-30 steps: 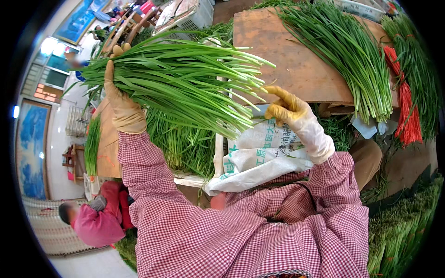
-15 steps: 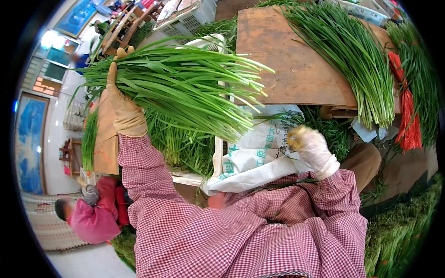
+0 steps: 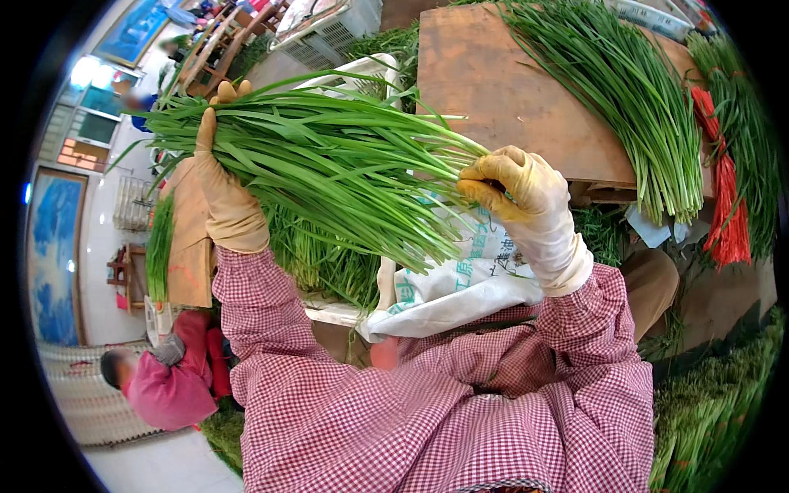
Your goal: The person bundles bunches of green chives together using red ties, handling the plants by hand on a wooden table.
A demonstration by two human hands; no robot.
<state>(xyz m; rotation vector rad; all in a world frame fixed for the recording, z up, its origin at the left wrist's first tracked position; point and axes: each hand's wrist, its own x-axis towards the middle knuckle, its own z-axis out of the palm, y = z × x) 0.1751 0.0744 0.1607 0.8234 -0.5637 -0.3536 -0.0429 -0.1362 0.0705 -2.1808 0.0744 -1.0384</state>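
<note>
- Left hand (image 3: 223, 197) in a tan rubber glove clamps one end of a flat bundle of long green chive leaves (image 3: 329, 160)
- Gloved right hand (image 3: 518, 193) pinches the leaf tips, above the brown wooden board (image 3: 509, 107)

1. The bunch of green chives (image 3: 329, 164) is long, flat-leaved and fresh, fanned out loosely.
2. I hold it lying crosswise in the air, above the white sack (image 3: 460, 283) on my lap.
</note>
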